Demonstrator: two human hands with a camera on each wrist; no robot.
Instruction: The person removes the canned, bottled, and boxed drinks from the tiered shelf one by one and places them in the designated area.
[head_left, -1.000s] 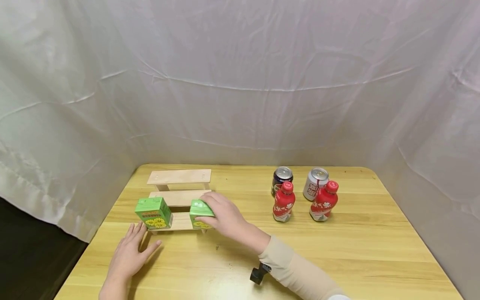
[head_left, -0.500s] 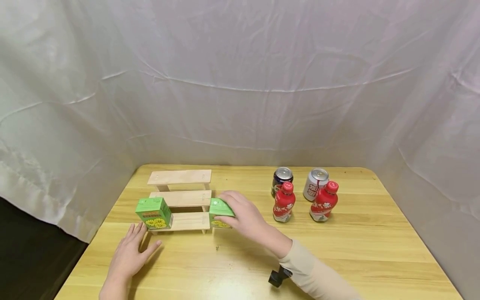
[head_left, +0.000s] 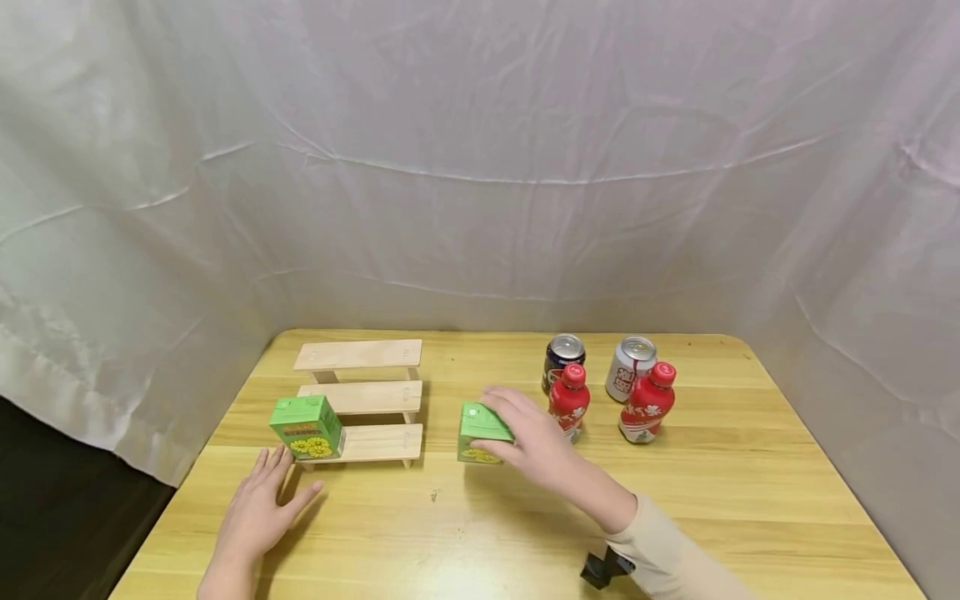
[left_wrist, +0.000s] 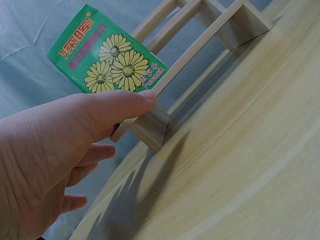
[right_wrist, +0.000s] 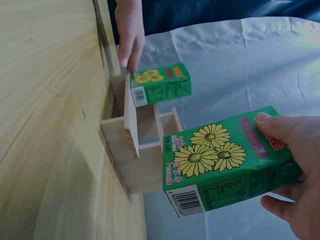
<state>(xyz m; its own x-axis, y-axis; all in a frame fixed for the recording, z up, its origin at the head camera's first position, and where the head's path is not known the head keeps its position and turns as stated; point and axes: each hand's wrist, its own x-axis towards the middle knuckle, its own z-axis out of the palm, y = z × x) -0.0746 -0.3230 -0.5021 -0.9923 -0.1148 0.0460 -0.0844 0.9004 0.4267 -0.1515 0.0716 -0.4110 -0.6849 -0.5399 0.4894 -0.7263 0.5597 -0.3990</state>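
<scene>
My right hand (head_left: 536,442) grips a green drink carton (right_wrist: 215,155) by its top, thumb on the front and fingers behind. Yellow flowers are printed on this carton, and it hangs above the table to the right of a small three-step wooden rack (head_left: 382,443). A matching green carton (head_left: 307,429) stands upright on the left end of the rack's lowest step. Beside that end is my left hand (head_left: 255,508), fingers extended, with the thumb spread away in the head view. In the left wrist view its thumb (left_wrist: 125,102) overlaps the step's edge below the carton.
Two red bottles (head_left: 647,404) stand at the right, one partly behind my right hand. Behind them are a dark can (head_left: 562,358) and a white can (head_left: 628,371). Pale cloth (head_left: 480,208) hangs around the back and sides of the wooden table (head_left: 720,500).
My right hand has carried its carton rightward off the lowest step and away from the rack. The left hand and the other carton have stayed in place.
</scene>
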